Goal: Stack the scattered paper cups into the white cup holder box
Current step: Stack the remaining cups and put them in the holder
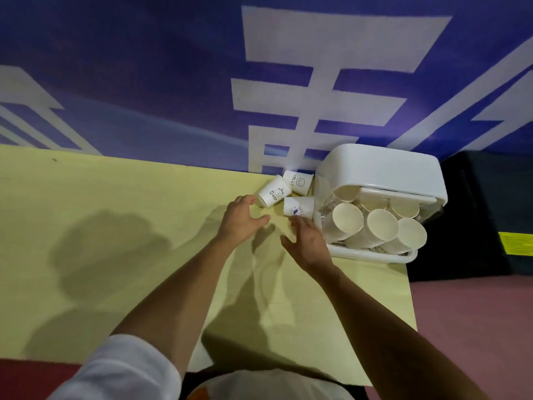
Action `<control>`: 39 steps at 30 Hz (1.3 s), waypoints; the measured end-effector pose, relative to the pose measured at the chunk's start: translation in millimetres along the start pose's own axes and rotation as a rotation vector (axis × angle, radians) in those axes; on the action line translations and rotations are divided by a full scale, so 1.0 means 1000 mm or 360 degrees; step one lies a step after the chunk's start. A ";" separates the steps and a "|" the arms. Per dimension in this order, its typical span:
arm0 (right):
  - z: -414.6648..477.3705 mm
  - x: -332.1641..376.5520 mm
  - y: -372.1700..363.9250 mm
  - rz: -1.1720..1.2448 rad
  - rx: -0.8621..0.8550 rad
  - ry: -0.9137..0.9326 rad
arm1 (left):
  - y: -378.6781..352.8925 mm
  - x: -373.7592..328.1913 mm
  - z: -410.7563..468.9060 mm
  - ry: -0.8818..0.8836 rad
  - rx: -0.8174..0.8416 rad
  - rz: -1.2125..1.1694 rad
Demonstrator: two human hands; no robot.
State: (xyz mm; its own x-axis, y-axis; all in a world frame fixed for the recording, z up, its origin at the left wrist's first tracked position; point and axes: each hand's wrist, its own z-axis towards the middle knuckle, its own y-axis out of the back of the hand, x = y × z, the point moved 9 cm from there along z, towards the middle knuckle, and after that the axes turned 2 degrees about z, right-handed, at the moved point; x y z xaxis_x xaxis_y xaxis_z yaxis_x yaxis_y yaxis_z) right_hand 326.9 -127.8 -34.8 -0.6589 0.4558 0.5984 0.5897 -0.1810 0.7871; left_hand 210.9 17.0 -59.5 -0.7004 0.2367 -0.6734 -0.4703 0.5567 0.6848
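Wall [144,82]: blue, lettered, behind yellow table [86,226].
Holder box [383,168]: far right corner, stacks inside.
Hands: left hand [242,217], right hand [308,241] spread, empty.
Loose cups [298,207]: three toppled beside box.
Risk: hasty grab could crush or roll one.

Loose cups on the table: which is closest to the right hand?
The purple-print cup, just beyond the right hand. The Bear cup sits nearer the left hand; the HELLO cup lies farthest back.
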 end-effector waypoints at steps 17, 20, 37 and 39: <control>0.051 -0.056 -0.042 0.0242 -0.0017 -0.0519 | -0.043 0.017 0.083 0.0210 0.0111 -0.0002; 0.059 -0.062 -0.043 0.0316 -0.0071 -0.0626 | -0.049 0.012 0.092 0.0194 0.0107 -0.0029; 0.056 -0.042 -0.039 0.0488 -0.0240 -0.0401 | -0.034 0.029 0.064 0.0334 0.0106 -0.0401; 0.050 -0.031 -0.037 0.0489 -0.0216 -0.0352 | -0.030 0.029 0.057 0.0325 0.0123 -0.0449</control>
State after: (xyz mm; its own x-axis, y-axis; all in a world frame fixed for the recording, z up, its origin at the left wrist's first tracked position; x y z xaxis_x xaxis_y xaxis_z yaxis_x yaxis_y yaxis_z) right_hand 348.8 -91.6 -90.3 -0.3363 0.5363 0.7741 0.6670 -0.4447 0.5978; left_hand 235.4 52.5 -116.0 -0.6453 -0.0949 -0.7580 -0.6241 0.6378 0.4514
